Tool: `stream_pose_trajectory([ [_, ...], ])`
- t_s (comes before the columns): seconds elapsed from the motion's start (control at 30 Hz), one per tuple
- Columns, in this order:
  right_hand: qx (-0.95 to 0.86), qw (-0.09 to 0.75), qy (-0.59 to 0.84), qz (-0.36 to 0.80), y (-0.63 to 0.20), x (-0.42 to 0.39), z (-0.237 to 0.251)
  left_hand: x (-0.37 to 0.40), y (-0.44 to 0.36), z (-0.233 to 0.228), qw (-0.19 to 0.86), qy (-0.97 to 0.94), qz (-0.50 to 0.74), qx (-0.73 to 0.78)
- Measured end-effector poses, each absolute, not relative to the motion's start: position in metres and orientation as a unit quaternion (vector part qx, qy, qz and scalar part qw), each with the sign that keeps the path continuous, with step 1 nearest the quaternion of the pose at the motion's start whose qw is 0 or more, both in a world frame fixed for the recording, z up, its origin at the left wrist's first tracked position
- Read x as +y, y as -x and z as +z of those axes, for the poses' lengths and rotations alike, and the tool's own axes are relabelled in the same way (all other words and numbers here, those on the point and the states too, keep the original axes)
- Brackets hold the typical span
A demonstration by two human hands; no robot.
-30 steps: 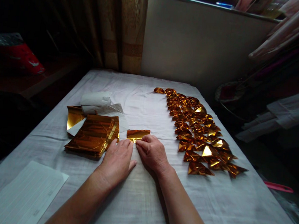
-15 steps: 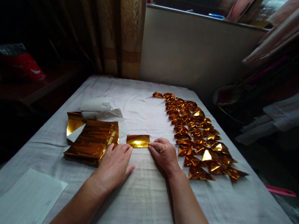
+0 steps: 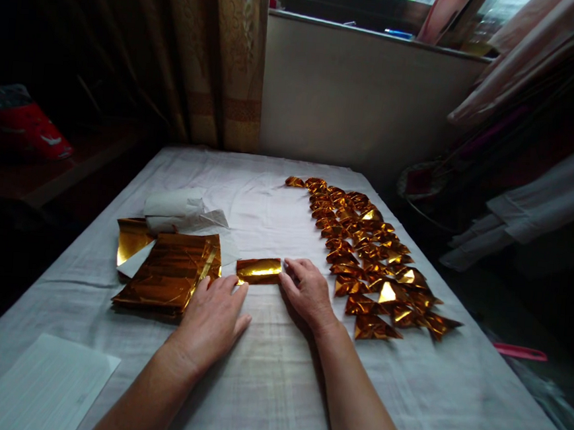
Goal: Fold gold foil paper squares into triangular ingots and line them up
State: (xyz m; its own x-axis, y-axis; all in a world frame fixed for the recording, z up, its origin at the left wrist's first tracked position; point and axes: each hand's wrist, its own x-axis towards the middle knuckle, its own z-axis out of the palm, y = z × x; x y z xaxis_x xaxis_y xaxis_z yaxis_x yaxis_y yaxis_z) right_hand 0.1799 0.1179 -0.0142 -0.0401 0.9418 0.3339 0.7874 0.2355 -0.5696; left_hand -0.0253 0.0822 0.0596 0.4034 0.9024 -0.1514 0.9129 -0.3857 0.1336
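Gold foil, a small folded strip (image 3: 259,270), is seen at the centre of the frame on the white-covered bench (image 3: 273,386). It is pinned at its left corner by the flat, open left hand (image 3: 212,318) and touched at its right edge by the loosely curled right hand (image 3: 308,291). A stack of foil sheets (image 3: 168,273) lies just left; rows of folded foil pieces (image 3: 373,261) are spread to the right.
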Motion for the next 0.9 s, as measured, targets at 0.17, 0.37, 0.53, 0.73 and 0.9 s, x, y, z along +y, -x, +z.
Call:
stream_pose_trajectory([
  [0.17, -0.713, 0.307, 0.622, 0.102, -0.173, 0.116, -0.008, 0.084, 0.024, 0.056, 0.089, -0.833, -0.019, 0.546],
  [0.37, -0.696, 0.33, 0.624, 0.132, -0.174, 0.117, -0.008, 0.086, 0.025, 0.047, 0.071, -0.838, -0.007, 0.541],
  [0.53, -0.683, 0.352, 0.618, 0.167, -0.178, 0.117, -0.008, 0.086, 0.025, 0.045, 0.07, -0.834, -0.004, 0.547],
  [0.73, -0.668, 0.351, 0.625, 0.202, -0.178, 0.116, -0.005, 0.087, 0.025, 0.038, 0.067, -0.83, 0.021, 0.553],
  [0.9, -0.65, 0.376, 0.613, 0.246, -0.178, 0.117, -0.009, 0.088, 0.024, 0.039, 0.06, -0.822, 0.024, 0.565],
])
